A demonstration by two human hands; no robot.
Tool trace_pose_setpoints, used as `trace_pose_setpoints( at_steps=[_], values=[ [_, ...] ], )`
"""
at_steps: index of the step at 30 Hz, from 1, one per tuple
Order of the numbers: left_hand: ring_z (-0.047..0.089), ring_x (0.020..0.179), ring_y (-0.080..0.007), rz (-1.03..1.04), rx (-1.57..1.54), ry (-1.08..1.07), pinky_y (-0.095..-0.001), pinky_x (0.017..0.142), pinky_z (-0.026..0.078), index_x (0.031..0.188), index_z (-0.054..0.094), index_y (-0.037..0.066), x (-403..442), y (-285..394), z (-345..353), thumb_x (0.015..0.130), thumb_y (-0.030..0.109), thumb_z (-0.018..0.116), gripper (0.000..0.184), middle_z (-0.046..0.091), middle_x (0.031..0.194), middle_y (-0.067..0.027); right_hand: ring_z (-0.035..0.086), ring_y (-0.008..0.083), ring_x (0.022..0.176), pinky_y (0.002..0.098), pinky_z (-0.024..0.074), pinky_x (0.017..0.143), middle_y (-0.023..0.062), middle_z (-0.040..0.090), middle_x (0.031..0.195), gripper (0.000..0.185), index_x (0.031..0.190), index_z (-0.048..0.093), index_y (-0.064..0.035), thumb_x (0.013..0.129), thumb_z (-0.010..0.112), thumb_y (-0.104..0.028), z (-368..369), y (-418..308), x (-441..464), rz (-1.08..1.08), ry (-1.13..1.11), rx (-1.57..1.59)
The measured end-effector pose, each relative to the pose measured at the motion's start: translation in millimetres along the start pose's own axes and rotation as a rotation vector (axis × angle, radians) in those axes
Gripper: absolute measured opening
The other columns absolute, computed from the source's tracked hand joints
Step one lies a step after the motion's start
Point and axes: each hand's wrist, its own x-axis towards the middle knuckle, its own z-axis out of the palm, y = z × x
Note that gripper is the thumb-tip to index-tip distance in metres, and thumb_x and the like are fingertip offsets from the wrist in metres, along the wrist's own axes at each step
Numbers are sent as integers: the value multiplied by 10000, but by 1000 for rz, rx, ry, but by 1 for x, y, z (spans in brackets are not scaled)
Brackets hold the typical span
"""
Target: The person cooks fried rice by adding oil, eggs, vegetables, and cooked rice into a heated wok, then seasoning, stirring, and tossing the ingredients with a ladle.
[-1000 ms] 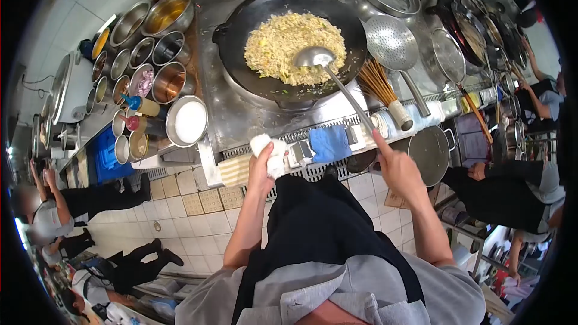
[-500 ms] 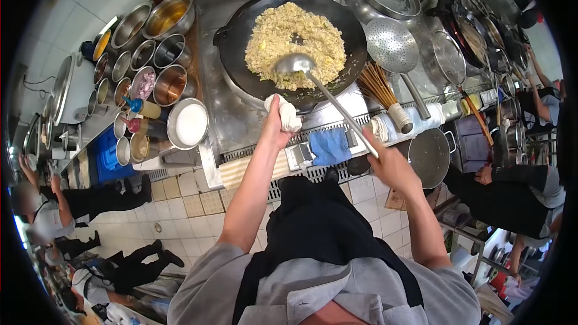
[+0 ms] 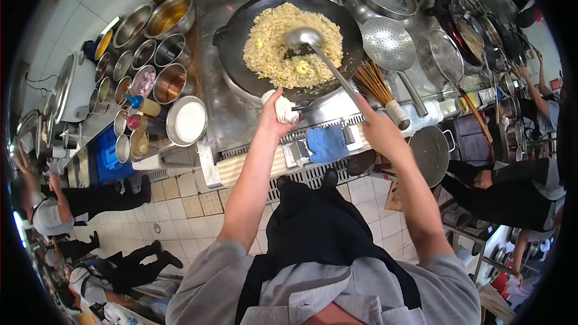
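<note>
Fried rice (image 3: 265, 54) with bits of egg and green lies spread in a large black wok (image 3: 232, 42). My left hand (image 3: 276, 121) is closed around a folded white cloth (image 3: 282, 108) at the wok's near edge, where a handle end shows beside the cloth. My right hand (image 3: 380, 132) grips the long handle of a metal ladle (image 3: 304, 37). The ladle's bowl is over the middle of the rice, its underside turned up toward me. Some rice near the bowl is blurred by motion, and a dark bare patch of wok shows below it.
A perforated skimmer (image 3: 388, 42) and a bamboo brush (image 3: 376, 84) lie right of the wok. Several steel bowls of seasonings, one with white powder (image 3: 189, 121), stand at left. A blue cloth (image 3: 326, 144) lies on the front edge. Other people (image 3: 518, 198) stand on both sides.
The ladle bowl has moved away from me and slightly right across the rice, with my right hand pushing forward. The bare patch in the rice has shifted nearer. My left hand stays at the wok's edge.
</note>
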Motion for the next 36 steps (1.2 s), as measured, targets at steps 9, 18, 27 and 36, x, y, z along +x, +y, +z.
trace_pose_setpoints(
  at_steps=[9, 18, 27, 36],
  values=[
    [646, 760, -279, 115, -58, 119, -432, 590, 538, 1076, 511, 126, -50, -44, 11, 879, 139, 510, 197, 648, 886, -116, 485, 91, 483, 274, 417, 439, 7, 480, 588, 694, 1494, 323, -144, 871, 620, -77, -50, -15, -99, -44, -244, 518],
    [648, 719, -287, 114, -32, -26, -391, 513, 523, 1079, 512, 55, -31, -67, -10, 945, 183, 453, 194, 640, 902, -166, 573, 232, 526, 346, 484, 544, 101, 597, 659, 623, 1478, 353, -148, 902, 587, -117, -68, 11, -100, 52, -287, 331],
    [654, 739, -308, 11, -118, -28, -408, 540, 543, 977, 523, 70, -60, -69, -18, 898, 143, 480, 115, 637, 868, -147, 621, 299, 631, 363, 489, 631, 207, 594, 703, 694, 1468, 342, -91, 841, 638, -53, -94, -20, -144, 5, -296, 373],
    [665, 779, -296, 43, -44, -77, -378, 527, 516, 1061, 545, 73, -39, -63, -10, 904, 152, 486, 185, 653, 920, -144, 617, 299, 559, 401, 520, 583, 193, 610, 690, 635, 1459, 358, -87, 868, 592, -103, -93, -3, -92, -53, -287, 142]
  ],
)
